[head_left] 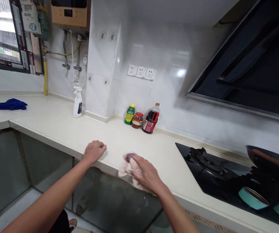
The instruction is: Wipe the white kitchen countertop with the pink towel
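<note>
In my right hand (pixel 148 173) is a pale pink cloth (pixel 126 167), bunched under the fingers at the front edge of the white countertop (pixel 105 136). Part of the cloth hangs over that edge, and hand and cloth are slightly blurred. My left hand (pixel 94 152) is over the counter near its front edge, fingers curled in, with nothing visible in them. Behind the hands, against the wall, stand a green bottle with a yellow cap (pixel 130 114), a red-lidded jar (pixel 137 120) and a large dark sauce bottle (pixel 151 119).
A white spray bottle (pixel 77 103) stands by the wall pillar, and a blue cloth (pixel 7 104) lies at far left. To the right is a black gas stove (pixel 197 174) with a wok (pixel 268 157) and a turquoise pot (pixel 252 198). The range hood (pixel 246 61) overhangs it.
</note>
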A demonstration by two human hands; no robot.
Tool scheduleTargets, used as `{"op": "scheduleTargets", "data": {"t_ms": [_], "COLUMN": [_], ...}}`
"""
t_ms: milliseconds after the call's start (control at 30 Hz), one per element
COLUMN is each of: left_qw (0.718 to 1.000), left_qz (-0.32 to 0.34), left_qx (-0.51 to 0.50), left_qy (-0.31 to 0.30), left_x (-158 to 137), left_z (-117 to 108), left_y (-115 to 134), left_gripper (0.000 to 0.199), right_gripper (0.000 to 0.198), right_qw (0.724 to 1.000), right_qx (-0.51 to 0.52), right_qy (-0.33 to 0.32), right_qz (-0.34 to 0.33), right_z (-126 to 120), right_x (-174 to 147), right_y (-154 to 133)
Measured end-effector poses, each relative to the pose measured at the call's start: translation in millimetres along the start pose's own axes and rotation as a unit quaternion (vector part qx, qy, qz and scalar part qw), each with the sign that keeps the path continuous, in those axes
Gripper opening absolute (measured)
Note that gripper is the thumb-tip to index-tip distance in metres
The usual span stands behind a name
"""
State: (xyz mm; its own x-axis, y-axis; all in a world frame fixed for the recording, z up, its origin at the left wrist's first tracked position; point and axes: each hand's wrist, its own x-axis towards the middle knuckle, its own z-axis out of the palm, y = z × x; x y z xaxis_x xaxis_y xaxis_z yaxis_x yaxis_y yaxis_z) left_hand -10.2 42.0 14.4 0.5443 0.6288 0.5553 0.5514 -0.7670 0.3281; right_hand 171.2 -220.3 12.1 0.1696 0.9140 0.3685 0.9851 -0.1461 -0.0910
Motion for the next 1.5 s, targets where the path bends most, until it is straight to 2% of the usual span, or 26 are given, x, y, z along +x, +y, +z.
{"op": "scheduleTargets", "data": {"t_ms": [67,133,233,333,400,467,667,800,867,967,1100,1167,1233,1333,1400,1500], "left_qw": [1.000,1.000,1.000,1.000,1.000,1.000,0.999,0.999,0.999,0.997,0.982,0.974,0.967,0.961,0.960,0.949], "left_qz": [-0.005,-0.006,-0.008,-0.014,-0.017,-0.017,-0.016,-0.009,0.004,0.032,0.090,0.112,0.112,0.106,0.133,0.223], "left_qx": [-0.004,-0.005,-0.008,-0.013,-0.019,-0.024,-0.028,-0.029,-0.033,-0.065,-0.161,-0.174,-0.155,-0.109,-0.101,-0.099], "left_qy": [-0.001,-0.001,0.001,0.002,0.003,0.002,0.007,0.008,0.003,-0.001,-0.028,-0.088,-0.171,-0.232,-0.226,-0.202], "left_x": [0,0,-2,-4,-5,-5,-6,-5,-5,-9,-21,-26,-32,-46,-61,-90], "left_z": [2,3,3,1,-1,-3,0,1,-2,-10,-14,-11,-5,8,18,33], "left_y": [0,1,4,8,9,10,9,5,4,12,54,84,114,154,180,216], "left_gripper": [0.027,0.027,0.026,0.025,0.025,0.025,0.023,0.022,0.019,0.015,0.024,0.039,0.062,0.082,0.081,0.080], "right_gripper": [0.053,0.057,0.064,0.063,0.059,0.054,0.041,0.044,0.048,0.054,0.065,0.061,0.057,0.055,0.055,0.058], "right_qw": [0.999,0.993,0.958,0.914,0.906,0.914,0.972,0.991,0.996,0.995,0.985,0.971,0.952,0.937,0.937,0.940], "right_qx": [0.002,-0.006,-0.063,-0.139,-0.163,-0.167,-0.112,-0.048,-0.009,0.043,0.037,0.005,-0.030,-0.064,-0.074,-0.083], "right_qy": [0.028,0.054,0.061,0.028,0.018,0.020,0.017,0.024,0.027,0.045,0.064,0.054,0.043,0.029,0.022,0.017], "right_qz": [0.044,0.108,0.274,0.380,0.391,0.369,0.204,0.119,0.087,0.074,0.159,0.232,0.301,0.342,0.339,0.330], "right_z": [-8,-17,-30,-39,-40,-34,15,40,38,16,-18,-25,-24,-14,-7,-2], "right_x": [-34,-70,-112,-123,-111,-88,2,37,40,25,-30,-63,-92,-116,-119,-117], "right_y": [39,84,142,165,158,137,30,-31,-38,-8,76,113,140,159,164,167]}}
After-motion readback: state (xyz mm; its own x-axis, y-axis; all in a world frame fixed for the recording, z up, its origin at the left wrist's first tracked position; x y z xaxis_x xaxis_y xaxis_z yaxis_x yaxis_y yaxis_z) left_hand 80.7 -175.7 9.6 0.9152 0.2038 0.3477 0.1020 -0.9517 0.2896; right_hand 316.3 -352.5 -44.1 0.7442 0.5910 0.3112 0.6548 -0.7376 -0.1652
